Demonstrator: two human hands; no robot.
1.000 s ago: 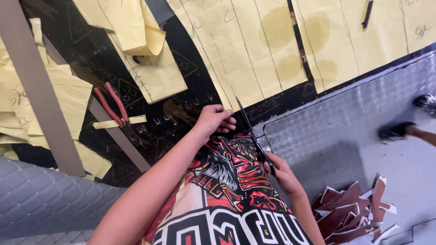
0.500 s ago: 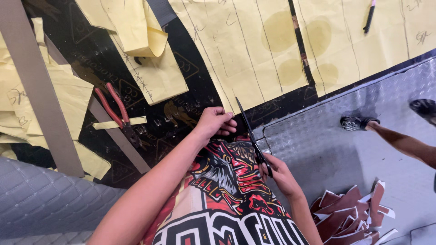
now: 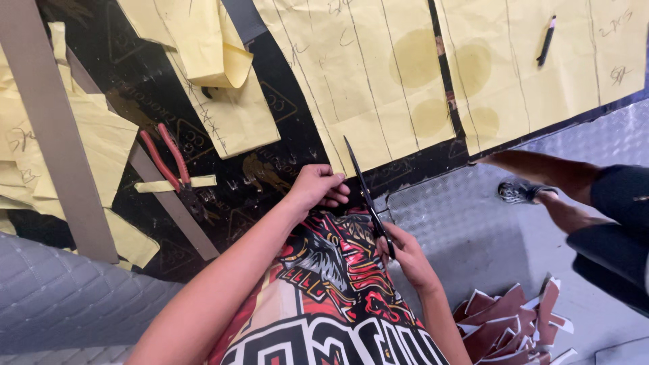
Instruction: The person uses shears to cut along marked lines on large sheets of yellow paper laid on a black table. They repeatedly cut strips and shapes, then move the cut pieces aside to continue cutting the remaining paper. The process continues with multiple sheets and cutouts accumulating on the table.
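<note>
Gripping the black scissors, the right hand has its fingers curled tight through the handles, near the middle of the view. Their long thin blades point far away, up toward the edge of a big yellow paper sheet. The blade tips lie right at the near edge of that sheet.

Just to the left, the left hand presses down on the black printed sheet that lies under the yellow paper. Its fingers are bent and closed, and they touch the sheet close beside the blades. I cannot tell if it pinches anything.

Farther left lie red-handled pliers on the black sheet. A small yellow paper strip lies across them. A long grey strip runs along the far left side. More yellow paper pieces are spread over the far left part.

On the far right sits a black pen on the yellow paper. Near right, on the grey metal floor, is a pile of brown scraps. Another person's leg and shoe show at the right.
</note>
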